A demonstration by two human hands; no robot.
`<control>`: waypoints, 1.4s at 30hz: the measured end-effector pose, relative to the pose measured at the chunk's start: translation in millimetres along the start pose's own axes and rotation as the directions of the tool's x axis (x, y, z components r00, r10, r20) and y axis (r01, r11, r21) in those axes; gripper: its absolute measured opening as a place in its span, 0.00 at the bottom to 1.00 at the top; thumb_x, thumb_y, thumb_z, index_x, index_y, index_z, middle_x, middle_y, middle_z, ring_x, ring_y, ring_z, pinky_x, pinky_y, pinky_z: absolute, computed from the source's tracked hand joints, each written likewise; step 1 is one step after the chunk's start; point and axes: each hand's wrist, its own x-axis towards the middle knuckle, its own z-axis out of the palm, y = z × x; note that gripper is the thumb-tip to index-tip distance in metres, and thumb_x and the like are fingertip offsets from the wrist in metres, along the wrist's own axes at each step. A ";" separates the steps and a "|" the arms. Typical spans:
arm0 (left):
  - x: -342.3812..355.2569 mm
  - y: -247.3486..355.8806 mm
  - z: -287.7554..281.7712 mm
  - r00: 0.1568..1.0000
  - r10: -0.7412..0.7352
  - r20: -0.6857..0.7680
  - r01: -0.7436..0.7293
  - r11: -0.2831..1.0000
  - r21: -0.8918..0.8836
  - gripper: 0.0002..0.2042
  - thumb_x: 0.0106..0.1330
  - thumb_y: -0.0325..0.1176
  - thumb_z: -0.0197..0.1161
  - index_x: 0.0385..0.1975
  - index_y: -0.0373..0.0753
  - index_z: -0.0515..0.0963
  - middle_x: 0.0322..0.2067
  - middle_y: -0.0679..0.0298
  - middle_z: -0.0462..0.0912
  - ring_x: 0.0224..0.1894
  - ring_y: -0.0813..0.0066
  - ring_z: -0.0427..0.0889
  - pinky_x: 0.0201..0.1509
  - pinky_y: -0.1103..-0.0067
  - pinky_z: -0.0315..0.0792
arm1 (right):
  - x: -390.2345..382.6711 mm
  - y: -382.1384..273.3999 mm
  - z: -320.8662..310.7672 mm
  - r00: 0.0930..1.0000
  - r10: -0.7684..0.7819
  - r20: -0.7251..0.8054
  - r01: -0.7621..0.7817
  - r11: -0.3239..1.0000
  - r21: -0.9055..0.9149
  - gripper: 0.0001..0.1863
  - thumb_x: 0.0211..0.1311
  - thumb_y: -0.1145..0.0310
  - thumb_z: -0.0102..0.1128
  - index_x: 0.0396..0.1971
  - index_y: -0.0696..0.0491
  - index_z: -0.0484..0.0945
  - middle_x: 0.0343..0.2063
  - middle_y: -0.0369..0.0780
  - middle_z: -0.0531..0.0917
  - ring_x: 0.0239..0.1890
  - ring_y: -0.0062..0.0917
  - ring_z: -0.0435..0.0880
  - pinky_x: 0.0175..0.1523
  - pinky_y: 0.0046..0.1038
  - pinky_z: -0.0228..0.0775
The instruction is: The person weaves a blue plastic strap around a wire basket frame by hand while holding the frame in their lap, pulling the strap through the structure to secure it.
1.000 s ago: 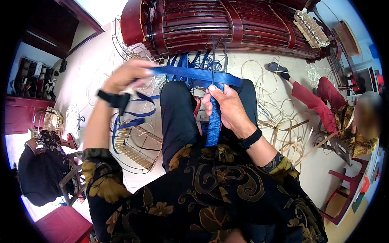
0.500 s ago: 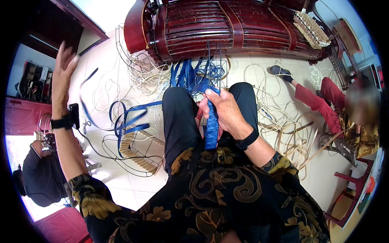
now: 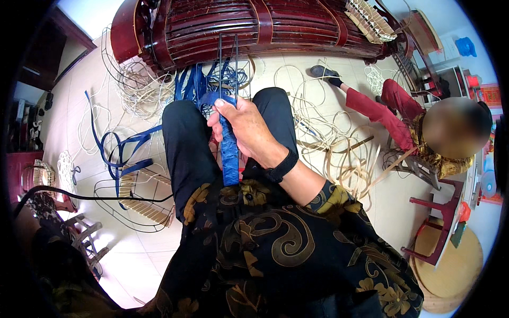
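My right hand [image 3: 248, 130] is closed round a narrow wire frame [image 3: 229, 153] whose near part is wrapped in blue plastic strip. The wrapped end points toward my lap, between my knees. Two bare parallel wires stick out beyond my fingers toward the bench. A loose blue strip [image 3: 211, 98] comes off the frame by my thumb. My left hand is out of the picture; only a dark sleeve [image 3: 71, 275] shows at the lower left.
Blue strips [image 3: 139, 139] lie on the floor at my left, near a wire frame partly wrapped in tan strip [image 3: 133, 193]. Cream cord coils [image 3: 140, 87] lie farther off. A dark red slatted bench [image 3: 212, 26] stands ahead. At right sits another person in red trousers [image 3: 376, 114].
My left hand, raised with spread fingers before, has left the view. The picture has shifted so the scene sits farther left. My right hand keeps its hold on the frame.
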 end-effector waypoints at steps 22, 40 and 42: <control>-1.9 -27.6 -10.1 0.998 -0.015 -0.069 0.015 1.000 0.002 0.21 0.71 0.48 0.52 0.54 0.38 0.68 0.51 0.58 0.75 0.54 0.68 0.74 0.60 0.70 0.67 | -12.6 14.9 -3.3 0.993 0.121 0.010 -0.121 0.992 0.043 0.09 0.72 0.64 0.51 0.40 0.55 0.71 0.24 0.38 0.80 0.19 0.19 0.76 0.24 0.23 0.71; 12.1 -21.4 -4.9 0.995 0.060 -0.077 -0.055 0.996 0.068 0.17 0.73 0.45 0.50 0.45 0.35 0.74 0.43 0.60 0.79 0.47 0.71 0.77 0.55 0.73 0.69 | 1.0 1.4 -2.7 0.999 0.026 0.044 -0.028 0.998 0.049 0.09 0.72 0.64 0.52 0.40 0.54 0.71 0.23 0.38 0.80 0.18 0.20 0.76 0.23 0.23 0.70; 16.4 -8.8 -8.2 0.994 0.087 -0.069 -0.079 0.990 0.115 0.17 0.73 0.45 0.50 0.44 0.35 0.75 0.42 0.61 0.79 0.47 0.71 0.77 0.54 0.73 0.70 | 3.4 7.0 -3.7 0.996 0.058 0.066 -0.061 0.997 0.046 0.09 0.72 0.64 0.51 0.38 0.54 0.71 0.23 0.38 0.80 0.18 0.19 0.76 0.23 0.23 0.70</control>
